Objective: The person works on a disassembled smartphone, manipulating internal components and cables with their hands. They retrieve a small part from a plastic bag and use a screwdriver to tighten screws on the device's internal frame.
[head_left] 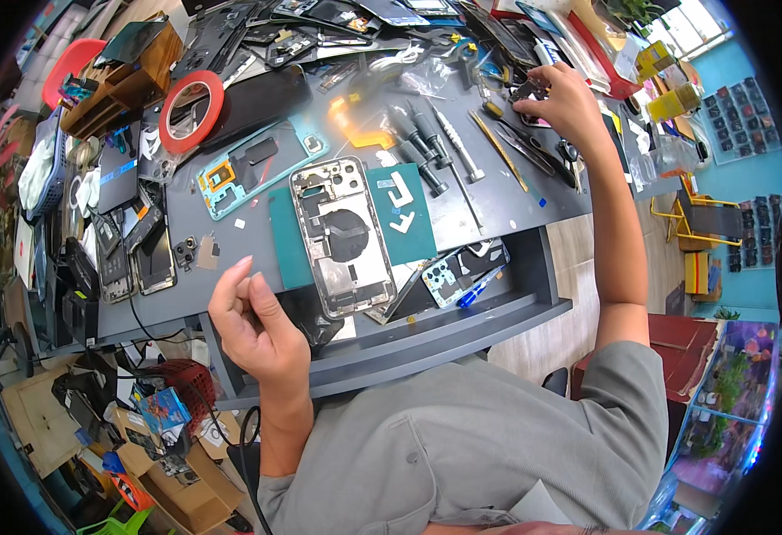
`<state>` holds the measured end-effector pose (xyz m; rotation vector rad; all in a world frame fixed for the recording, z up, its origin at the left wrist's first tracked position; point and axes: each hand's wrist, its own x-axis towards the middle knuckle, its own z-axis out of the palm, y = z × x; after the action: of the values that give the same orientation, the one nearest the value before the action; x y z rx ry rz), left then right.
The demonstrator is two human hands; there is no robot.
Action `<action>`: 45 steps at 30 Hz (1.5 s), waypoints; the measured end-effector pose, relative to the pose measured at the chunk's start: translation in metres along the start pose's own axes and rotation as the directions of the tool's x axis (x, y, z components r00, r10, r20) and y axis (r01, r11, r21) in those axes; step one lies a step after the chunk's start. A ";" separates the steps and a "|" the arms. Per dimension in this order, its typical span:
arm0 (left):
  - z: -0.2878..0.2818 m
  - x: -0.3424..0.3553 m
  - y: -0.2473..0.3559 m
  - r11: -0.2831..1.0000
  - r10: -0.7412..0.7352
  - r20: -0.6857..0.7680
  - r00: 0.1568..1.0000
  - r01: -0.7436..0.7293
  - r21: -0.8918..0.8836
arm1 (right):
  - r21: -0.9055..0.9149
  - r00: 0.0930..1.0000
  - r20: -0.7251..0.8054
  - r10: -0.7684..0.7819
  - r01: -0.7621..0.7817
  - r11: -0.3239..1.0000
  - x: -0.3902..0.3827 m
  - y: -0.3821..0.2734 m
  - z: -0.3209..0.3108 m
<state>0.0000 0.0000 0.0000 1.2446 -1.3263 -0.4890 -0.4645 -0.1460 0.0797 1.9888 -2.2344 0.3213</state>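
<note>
My right hand (565,109) reaches to the far right of the desk, fingers and thumb closing on a small dark object whose kind I cannot make out. Near the desk's front edge, my left hand (261,325) is raised, palm up. Its fingers are loosely curled, and nothing shows in them. Beside it an opened phone housing (375,259), with a round black pad (348,234) inside, rests on a green mat (419,234). White L-shaped pieces (400,223) lie right of the housing. Screwdrivers (419,134) and tweezers (498,152) lie between the mat and my right hand.
An open drawer (426,337) juts out below the desk, holding a blue phone frame (449,278). A light-blue frame (261,165), a red tape roll (215,111) and a dark phone panel (270,102) lie at the left. Phone parts crowd the back.
</note>
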 end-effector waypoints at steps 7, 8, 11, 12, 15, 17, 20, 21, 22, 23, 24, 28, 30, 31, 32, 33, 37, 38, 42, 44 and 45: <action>-0.003 0.002 0.004 0.998 0.063 0.064 0.996 -0.064 0.024 | 0.104 0.999 -0.044 -0.021 0.026 0.994 0.006 0.008 0.007; -0.003 0.000 0.004 0.998 0.057 0.069 0.996 -0.059 0.025 | 0.154 1.000 -0.009 0.015 -0.014 0.988 0.006 0.007 0.005; -0.003 0.000 0.004 0.998 0.057 0.091 0.994 -0.060 0.021 | 0.285 0.999 -0.034 -0.002 0.012 0.958 0.005 0.015 0.002; -0.003 0.000 0.004 0.997 0.070 0.092 0.993 -0.072 0.022 | 0.312 1.000 -0.023 0.009 -0.001 0.950 0.004 0.011 -0.002; -0.003 0.000 0.004 0.995 0.099 0.099 0.990 -0.102 0.021 | 0.434 0.999 0.008 0.035 -0.035 0.900 0.000 -0.001 -0.018; -0.002 0.001 0.004 0.994 0.103 0.104 0.989 -0.106 0.019 | 0.499 1.000 -0.003 -0.005 0.006 0.866 -0.005 -0.015 -0.029; -0.001 0.001 0.003 0.991 0.127 0.100 0.987 -0.131 0.029 | 0.631 0.994 0.046 -0.096 0.046 0.774 -0.015 -0.045 -0.046; 0.001 0.003 0.003 0.990 0.137 0.081 0.987 -0.139 0.022 | 0.683 0.990 0.057 -0.127 0.055 0.728 -0.019 -0.054 -0.050; 0.003 0.004 0.004 0.989 0.145 0.057 0.988 -0.147 0.027 | 0.739 0.983 0.067 -0.168 0.065 0.671 -0.021 -0.065 -0.049; 0.005 0.005 0.005 0.987 0.154 0.033 0.988 -0.155 0.033 | 0.790 0.975 0.074 -0.210 0.071 0.609 -0.023 -0.077 -0.049; 0.005 0.008 0.007 0.985 0.165 0.035 0.986 -0.167 0.034 | 0.798 0.965 0.107 -0.239 0.060 0.600 -0.026 -0.093 -0.056; 0.003 0.007 0.003 0.988 0.151 0.043 0.988 -0.153 0.032 | 0.925 0.922 0.156 -0.353 -0.010 0.381 -0.026 -0.140 -0.048; 0.002 0.006 0.004 0.986 0.159 0.059 0.986 -0.161 0.043 | 0.938 0.882 0.194 -0.430 -0.037 0.346 -0.023 -0.157 -0.042; 0.001 0.006 0.004 0.985 0.162 0.067 0.985 -0.165 0.047 | 0.945 0.867 0.186 -0.462 -0.030 0.326 -0.021 -0.165 -0.037; 0.002 0.008 0.004 0.982 0.177 0.058 0.982 -0.181 0.053 | 0.941 0.865 0.195 -0.461 -0.034 0.335 -0.021 -0.174 -0.033; 0.003 0.009 0.004 0.978 0.195 0.061 0.979 -0.198 0.056 | 0.936 0.865 0.205 -0.458 -0.036 0.349 -0.020 -0.182 -0.030; 0.005 0.012 0.002 0.964 0.243 0.066 0.968 -0.248 0.092 | 0.922 0.852 0.214 -0.478 -0.015 0.387 -0.015 -0.202 -0.016; 0.005 0.014 0.002 0.955 0.264 0.070 0.962 -0.271 0.121 | 0.918 0.843 0.226 -0.488 -0.018 0.396 -0.014 -0.205 -0.012; 0.005 0.018 0.002 0.930 0.300 0.110 0.948 -0.316 0.188 | 0.913 0.827 0.267 -0.495 -0.054 0.404 -0.015 -0.212 -0.004; 0.006 0.020 0.002 0.922 0.311 0.126 0.942 -0.331 0.200 | 0.931 0.829 0.257 -0.497 -0.074 0.358 -0.018 -0.214 0.004; 0.006 0.020 0.004 0.927 0.294 0.138 0.946 -0.317 0.201 | 0.930 0.834 0.245 -0.494 -0.058 0.363 -0.019 -0.214 0.007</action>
<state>-0.0019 -0.0180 0.0109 1.1726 -1.6679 -0.1895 -0.2492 -0.1520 0.0834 3.2360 -2.1252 1.4805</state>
